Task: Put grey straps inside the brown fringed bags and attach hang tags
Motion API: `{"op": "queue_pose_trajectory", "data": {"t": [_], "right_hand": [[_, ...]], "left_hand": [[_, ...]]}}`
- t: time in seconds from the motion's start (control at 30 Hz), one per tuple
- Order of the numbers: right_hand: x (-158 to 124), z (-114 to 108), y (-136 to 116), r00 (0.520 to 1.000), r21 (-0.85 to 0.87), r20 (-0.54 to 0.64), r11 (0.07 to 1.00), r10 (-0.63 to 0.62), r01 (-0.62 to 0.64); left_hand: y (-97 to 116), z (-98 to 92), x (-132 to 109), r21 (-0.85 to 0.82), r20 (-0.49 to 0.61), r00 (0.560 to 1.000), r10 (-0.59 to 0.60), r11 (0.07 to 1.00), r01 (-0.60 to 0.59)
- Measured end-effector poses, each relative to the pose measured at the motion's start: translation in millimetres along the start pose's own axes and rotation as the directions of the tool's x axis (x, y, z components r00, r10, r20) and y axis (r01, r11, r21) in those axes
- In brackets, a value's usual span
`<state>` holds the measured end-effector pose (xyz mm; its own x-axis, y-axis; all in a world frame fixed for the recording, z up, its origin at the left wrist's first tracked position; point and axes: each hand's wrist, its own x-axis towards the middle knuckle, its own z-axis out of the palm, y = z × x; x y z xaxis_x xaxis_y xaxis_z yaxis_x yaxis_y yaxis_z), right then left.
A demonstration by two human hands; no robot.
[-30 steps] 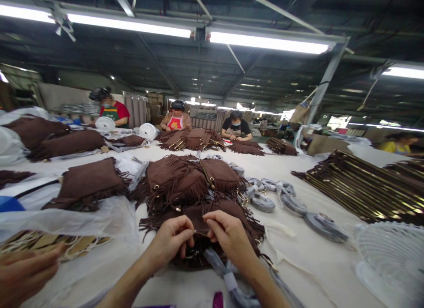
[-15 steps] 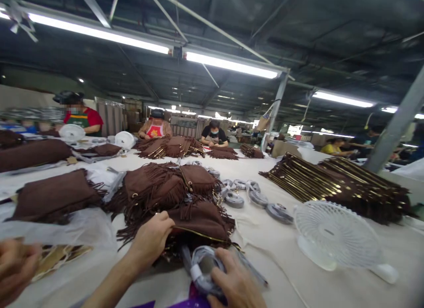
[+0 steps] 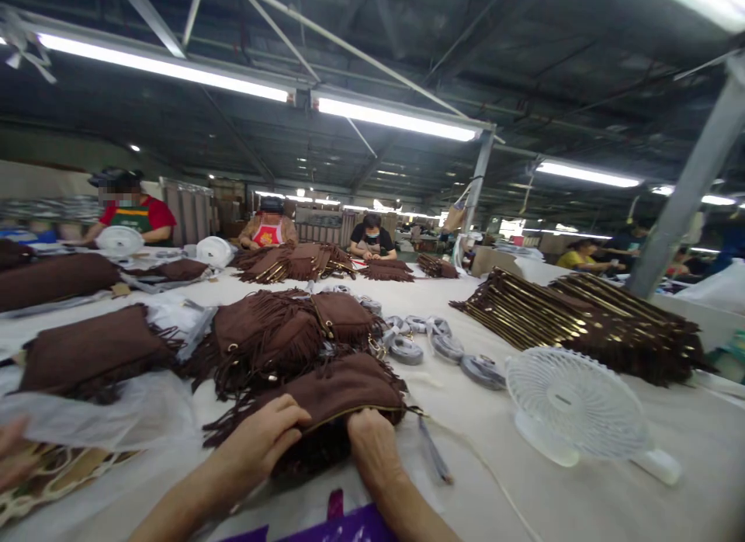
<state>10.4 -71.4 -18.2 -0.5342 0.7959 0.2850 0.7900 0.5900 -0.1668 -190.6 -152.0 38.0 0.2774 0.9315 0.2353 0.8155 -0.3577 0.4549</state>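
Observation:
A brown fringed bag (image 3: 343, 383) with a gold zipper lies before me, its mouth gaping toward me. At the left end of that zipper edge, my left hand (image 3: 273, 429) grips the bag with bent fingers. My right hand (image 3: 372, 441) is closed at the right part of the opening, its fingertips hidden inside the bag. Whatever it holds is out of sight. More brown fringed bags (image 3: 265, 324) are heaped right behind this one. A purple piece (image 3: 343, 526) lies at the near edge by my right forearm.
Wrapped grey coils (image 3: 445, 346) sit on the white table (image 3: 466, 441). A clear fan (image 3: 573, 402) stands at right, before stacked gold-zippered brown pieces (image 3: 524, 313). Another person's hand (image 3: 12, 449) shows at far left, near plastic sheeting (image 3: 140, 406). Several people work across the table.
My right hand has moved from the grey wrapped coil up into the bag's mouth; the coil is no longer visible there. The bag's opening has been raised. The other person's hand has shifted left.

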Motion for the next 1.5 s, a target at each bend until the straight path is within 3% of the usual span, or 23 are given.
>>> {"op": "queue_pose_trajectory", "data": {"t": [0.13, 0.2, 0.3, 0.43, 0.5, 0.6, 0.7, 0.8, 0.9, 1.03, 1.13, 1.3, 1.5], "right_hand": [[-25, -17, 7, 0.993, 0.055, 0.111, 0.998, -0.046, 0.040], [-38, -30, 4, 0.978, 0.118, 0.179, 0.989, -0.109, 0.089], [-50, -44, -14, 0.956, 0.146, 0.253, 0.983, -0.147, 0.113], [-57, -48, -42, 0.944, 0.094, 0.294, 0.987, -0.151, 0.129], [-56, -49, -42, 0.948, 0.074, 0.285, 0.990, -0.139, 0.123], [-47, -59, -9, 0.988, 0.009, 0.152, 1.000, -0.025, 0.024], [-36, -71, 49, 0.985, -0.109, 0.051, 0.981, 0.167, -0.161], [-28, -74, 101, 0.974, -0.143, 0.146, 0.978, 0.172, -0.152], [-24, -71, 121, 0.966, -0.145, 0.222, 0.984, 0.132, -0.101], [-30, -77, 108, 0.967, -0.135, 0.241, 0.990, 0.078, -0.046], [-41, -86, 89, 0.968, -0.078, 0.250, 0.997, 0.004, 0.017], [-51, -79, 84, 0.970, 0.037, 0.241, 0.999, -0.038, 0.030], [-48, -70, 97, 0.955, 0.181, 0.291, 0.983, -0.067, 0.014]], "left_hand": [[-9, -23.1, -31, 0.083, -0.014, 0.962, -0.272, 0.959, 0.272], [-7, -26.2, -46, 0.130, 0.046, 0.936, -0.350, 0.931, 0.342], [0, -12.9, -56, 0.155, 0.125, 0.923, -0.364, 0.926, 0.344], [0, 14.8, -55, 0.213, 0.082, 0.922, -0.379, 0.910, 0.355], [-8, 19.1, -55, 0.228, 0.077, 0.924, -0.376, 0.908, 0.350], [-23, 14.8, -56, 0.251, 0.028, 0.935, -0.354, 0.908, 0.336], [-26, 15.7, -53, 0.236, -0.089, 0.951, -0.295, 0.922, 0.308], [-2, 33.6, -44, 0.130, -0.024, 0.992, -0.124, 0.983, 0.126], [38, 61.6, -24, 0.041, 0.061, 0.998, 0.000, 0.999, -0.002], [86, 87.1, 12, -0.088, 0.133, 0.985, -0.110, 0.989, 0.123], [113, 93.7, 39, -0.174, 0.097, 0.962, -0.255, 0.947, 0.269], [127, 100.1, 68, 0.030, 0.098, 0.932, -0.350, 0.937, 0.349], [132, 91.0, 75, 0.187, 0.135, 0.949, -0.285, 0.948, 0.258]]}}
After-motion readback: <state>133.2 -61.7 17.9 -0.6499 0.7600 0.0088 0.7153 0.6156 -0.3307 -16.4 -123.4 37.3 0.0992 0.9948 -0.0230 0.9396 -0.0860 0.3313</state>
